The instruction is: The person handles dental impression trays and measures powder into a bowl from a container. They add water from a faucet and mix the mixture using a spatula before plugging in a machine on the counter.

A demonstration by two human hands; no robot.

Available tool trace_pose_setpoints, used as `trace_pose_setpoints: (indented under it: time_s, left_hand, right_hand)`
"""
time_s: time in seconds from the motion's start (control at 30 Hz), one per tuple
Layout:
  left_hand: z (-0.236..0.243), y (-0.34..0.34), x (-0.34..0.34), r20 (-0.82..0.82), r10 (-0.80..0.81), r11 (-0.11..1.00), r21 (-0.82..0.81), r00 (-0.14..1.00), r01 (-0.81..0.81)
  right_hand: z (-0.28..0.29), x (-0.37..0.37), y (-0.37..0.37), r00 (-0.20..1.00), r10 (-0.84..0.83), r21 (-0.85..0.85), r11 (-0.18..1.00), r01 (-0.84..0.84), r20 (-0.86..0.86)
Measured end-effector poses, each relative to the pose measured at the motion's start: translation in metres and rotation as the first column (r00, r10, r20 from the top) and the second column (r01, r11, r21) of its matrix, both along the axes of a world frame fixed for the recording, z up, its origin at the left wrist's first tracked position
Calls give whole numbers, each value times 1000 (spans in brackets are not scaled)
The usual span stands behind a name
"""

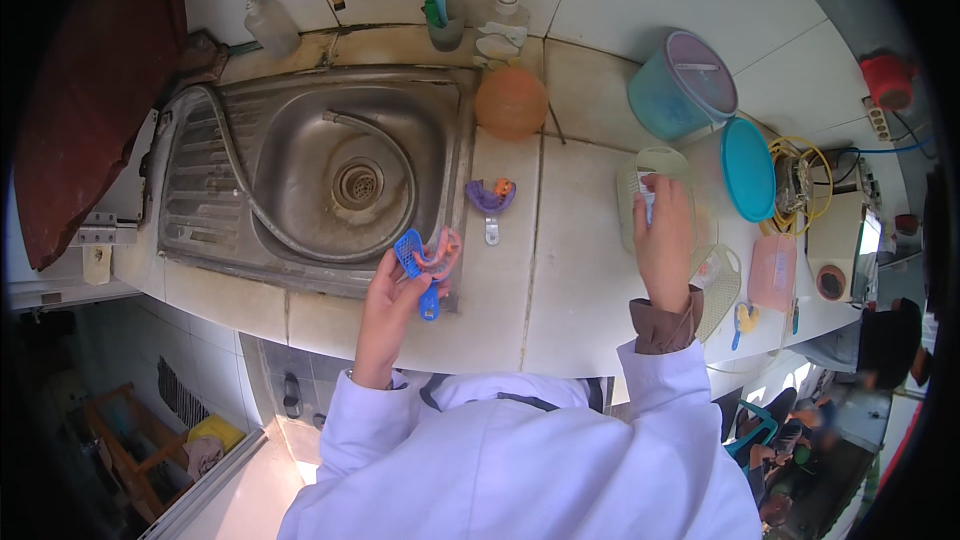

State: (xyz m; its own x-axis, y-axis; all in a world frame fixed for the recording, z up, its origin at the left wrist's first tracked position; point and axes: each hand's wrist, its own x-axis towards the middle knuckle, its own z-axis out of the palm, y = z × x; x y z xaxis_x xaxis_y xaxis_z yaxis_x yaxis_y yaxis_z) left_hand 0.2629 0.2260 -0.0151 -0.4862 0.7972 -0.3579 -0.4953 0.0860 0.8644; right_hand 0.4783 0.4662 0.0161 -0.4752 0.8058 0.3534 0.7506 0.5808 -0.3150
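My left hand is closed on a blue dental impression tray by the sink's near right corner. Pink impression material fills the curve of that tray. Over a pale green plastic basket on the counter, my right hand has its fingers closed on a small white object, whose kind I cannot make out. Between my hands, farther back, lies a metal-handled impression tray with purple and orange material on it.
A steel sink with a grey hose is at left. Behind stand an orange bowl, soap bottles and a cup. Blue tubs, a green lid and a pink container are at right.
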Motion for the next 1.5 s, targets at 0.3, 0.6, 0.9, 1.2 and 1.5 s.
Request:
trace_pose_setpoints:
  time_s: [0.3, 0.6, 0.9, 1.2, 1.5]
  left_hand:
    - [3, -7, 1, 8, -9, 999, 45, 1000, 9]
    - [16, -18, -17, 46, -130, 988, 92, 990, 125]
    - [13, -23, -31, 41, -263, 958, 127, 964, 256]
    - [-4, -24, -18, 10, -354, 935, 20, 935, 354]
    - [-41, 13, 38, -44, -407, 913, -54, 912, 405]
  right_hand:
    - [-104, -112, -81, 993, -6, -329, 943, 45, 117]
    - [-103, -116, -68, 909, -6, -350, 922, 167, 417]
    - [-114, -98, -97, 948, -82, -287, 942, 174, 307]
    - [-107, -19, -76, 891, -206, -802, 547, -239, -406]
    - [-36, 112, 23, 711, -443, -605, 796, 32, -546]
